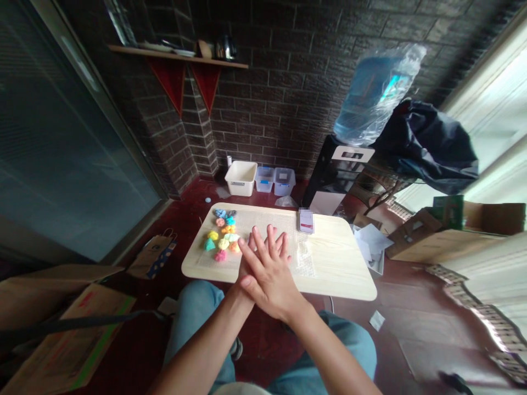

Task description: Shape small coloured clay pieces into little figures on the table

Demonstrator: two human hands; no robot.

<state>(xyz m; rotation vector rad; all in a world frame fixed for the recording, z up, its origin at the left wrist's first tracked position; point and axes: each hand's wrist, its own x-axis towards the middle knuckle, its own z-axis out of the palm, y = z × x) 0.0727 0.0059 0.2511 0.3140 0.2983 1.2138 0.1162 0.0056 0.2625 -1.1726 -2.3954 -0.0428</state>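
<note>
No text can be read; the bottle label (392,86) is blurred

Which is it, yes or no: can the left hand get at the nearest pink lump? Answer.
Probably yes: the pink lump lies left of the left hand, no other lump directly between, though the right hand overlaps that hand.

Seeing small, rough-shaped lumps (223,244) in blue, pink, orange, yellow, green; loosely bunched, partly touching, sitting on left end of pale table (341,258).
</note>
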